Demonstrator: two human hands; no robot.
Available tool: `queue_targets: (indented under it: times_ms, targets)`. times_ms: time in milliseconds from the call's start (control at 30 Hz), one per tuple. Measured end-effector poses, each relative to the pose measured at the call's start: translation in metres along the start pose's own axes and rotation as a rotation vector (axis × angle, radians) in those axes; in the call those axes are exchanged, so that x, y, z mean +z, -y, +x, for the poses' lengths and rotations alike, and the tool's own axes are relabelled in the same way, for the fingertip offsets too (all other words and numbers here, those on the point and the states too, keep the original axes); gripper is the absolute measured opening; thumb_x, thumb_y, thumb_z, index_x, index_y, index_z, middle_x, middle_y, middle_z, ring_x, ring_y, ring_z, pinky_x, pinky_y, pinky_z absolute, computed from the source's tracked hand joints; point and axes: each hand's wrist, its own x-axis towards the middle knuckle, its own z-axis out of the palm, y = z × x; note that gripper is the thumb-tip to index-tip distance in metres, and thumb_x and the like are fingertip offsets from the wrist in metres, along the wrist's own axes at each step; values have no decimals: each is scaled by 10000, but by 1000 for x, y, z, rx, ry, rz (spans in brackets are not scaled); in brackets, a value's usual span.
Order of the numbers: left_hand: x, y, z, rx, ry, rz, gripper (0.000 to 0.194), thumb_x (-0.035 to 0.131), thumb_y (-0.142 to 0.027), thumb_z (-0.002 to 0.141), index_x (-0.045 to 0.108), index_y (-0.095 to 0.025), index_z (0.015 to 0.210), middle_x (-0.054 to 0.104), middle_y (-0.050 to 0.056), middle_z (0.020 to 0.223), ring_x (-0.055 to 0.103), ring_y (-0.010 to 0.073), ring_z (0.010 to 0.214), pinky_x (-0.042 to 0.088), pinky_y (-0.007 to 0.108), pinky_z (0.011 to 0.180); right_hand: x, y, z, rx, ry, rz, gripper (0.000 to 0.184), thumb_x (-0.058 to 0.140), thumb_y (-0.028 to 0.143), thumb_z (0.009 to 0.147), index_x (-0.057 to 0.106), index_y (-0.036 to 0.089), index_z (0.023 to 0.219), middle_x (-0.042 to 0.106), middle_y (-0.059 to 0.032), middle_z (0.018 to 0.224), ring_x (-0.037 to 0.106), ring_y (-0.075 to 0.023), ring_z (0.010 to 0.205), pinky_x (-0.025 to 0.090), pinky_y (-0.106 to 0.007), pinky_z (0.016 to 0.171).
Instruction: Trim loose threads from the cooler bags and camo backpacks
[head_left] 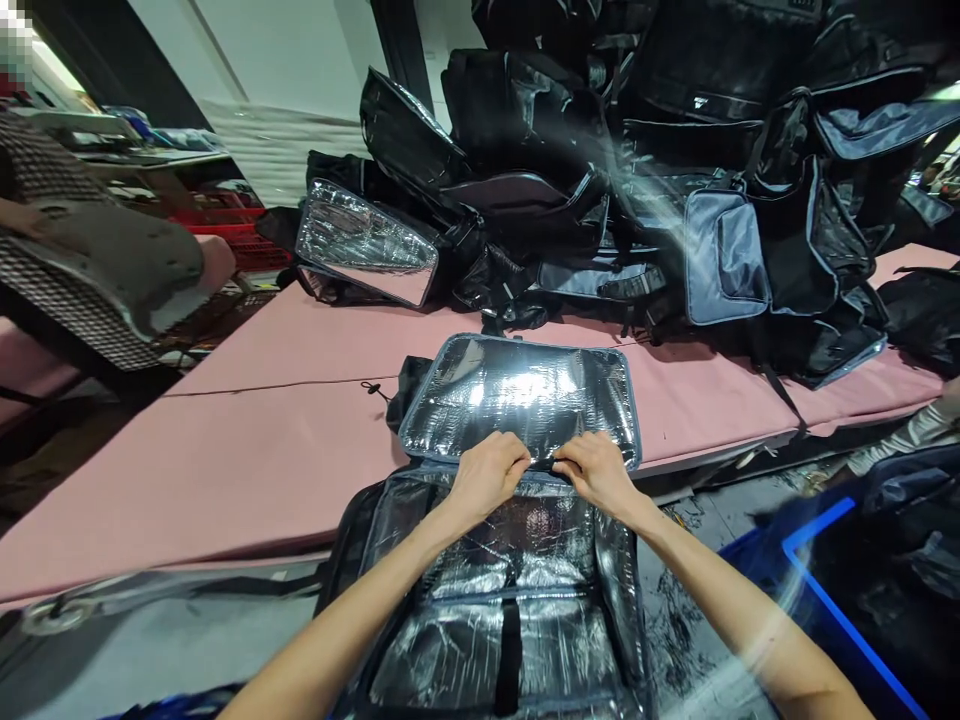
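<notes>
An open insulated bag [517, 590] with a silver foil lining stands in front of me, its lid [525, 395] flipped back onto the pink table [247, 440]. Both hands meet at the hinge edge between lid and bag body. My left hand [489, 472] is closed in a pinch on the dark edge there. My right hand [596, 470] pinches the same edge just to the right, fingertips almost touching the left ones. A black strap [510, 650] runs down the inside of the bag.
A large heap of black and grey bags [675, 180] fills the back of the table, one showing its foil lid [367, 245]. Another person in a checked garment [67, 260] sits at far left. A blue crate [847, 570] is at lower right.
</notes>
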Motion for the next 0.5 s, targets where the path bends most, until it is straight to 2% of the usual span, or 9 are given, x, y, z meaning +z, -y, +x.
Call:
queue_targets:
  times_ms: [267,500]
  targets:
    - [2,2,-1,-6,-26,-53,162,441,-206,855,569,-182,760,584,6,797,492,146,775,378,252,681,-3,-5,-7,59,-24,-1,139,530,307,863,610,197,837,632,-6,773,505,-136,742,267,-282,677]
    - [10,-2,1,3,-44,-81,182,424,-222,850,575,-181,757,592,16,790,499,154,763,387,267,678,2,3,-3,48,28,-22,136,541,309,854,615,202,818,621,-7,743,498,-141,742,265,-291,677]
